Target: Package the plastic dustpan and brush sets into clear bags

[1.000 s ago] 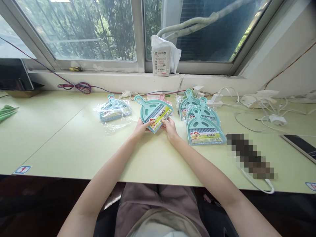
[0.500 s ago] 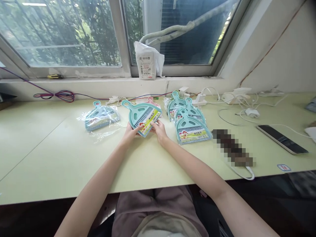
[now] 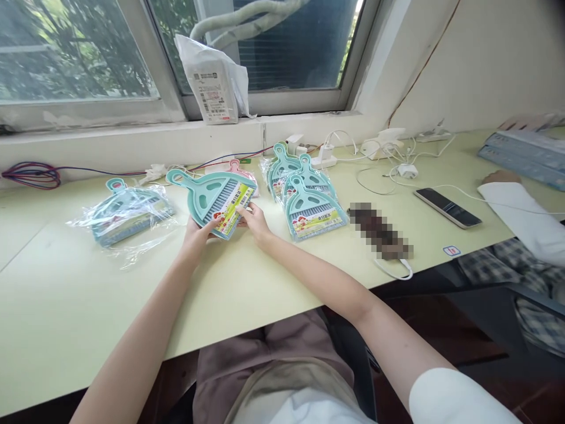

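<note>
A turquoise dustpan and brush set (image 3: 210,197) with a yellow-green printed label is held tilted above the table. My left hand (image 3: 197,234) grips its lower left edge, thumb on the label. On the lower right side, my right hand (image 3: 255,220) pinches the label and edge; its other fingers are partly hidden behind. To the left lies a similar set in a clear plastic bag (image 3: 132,215). Several turquoise sets (image 3: 314,206) lie overlapping to the right. Behind the held one, a pink set (image 3: 244,171) is partly covered.
A phone (image 3: 448,207), white cables and chargers (image 3: 406,171), and a pixelated object (image 3: 380,231) lie on the right. Another person's sleeve (image 3: 516,218) rests at the table's right. A white-wrapped package (image 3: 214,91) stands on the sill; bundled wires (image 3: 30,175) lie at left.
The camera view has turned right, so the scene sits further left and another person's arm appears at right. Both hands still hold the dustpan set in much the same pose.
</note>
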Demonstrator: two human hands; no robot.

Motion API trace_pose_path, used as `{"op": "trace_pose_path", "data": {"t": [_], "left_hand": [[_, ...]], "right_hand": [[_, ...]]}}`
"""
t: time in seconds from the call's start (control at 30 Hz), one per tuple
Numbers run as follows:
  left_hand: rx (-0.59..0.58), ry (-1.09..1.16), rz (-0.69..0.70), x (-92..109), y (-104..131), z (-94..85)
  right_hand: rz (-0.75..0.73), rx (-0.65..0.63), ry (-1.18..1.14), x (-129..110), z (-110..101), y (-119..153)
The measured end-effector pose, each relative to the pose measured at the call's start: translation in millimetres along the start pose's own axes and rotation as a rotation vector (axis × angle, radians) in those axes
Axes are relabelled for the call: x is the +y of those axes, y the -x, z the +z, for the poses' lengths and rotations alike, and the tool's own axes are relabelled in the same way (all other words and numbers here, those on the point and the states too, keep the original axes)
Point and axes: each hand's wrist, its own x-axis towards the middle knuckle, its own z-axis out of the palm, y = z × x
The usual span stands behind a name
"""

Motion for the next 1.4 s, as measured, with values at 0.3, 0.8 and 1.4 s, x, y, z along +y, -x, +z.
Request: {"op": "trace_pose_path", "data": {"t": [0.3, 0.8, 1.4], "left_hand": [[0.0, -0.014, -0.034, 2, -1, -0.2], [0.002, -0.038, -0.039, -5, -8, -2.7], [0.573, -0.752, 0.22, -2, -9, -46.3]], "right_hand": [[0.006, 0.024, 0.017, 2, 1, -4], [0.014, 0.025, -0.02, 4, 0, -9], [-0.006, 0.066, 0.085, 7, -6, 3]]}}
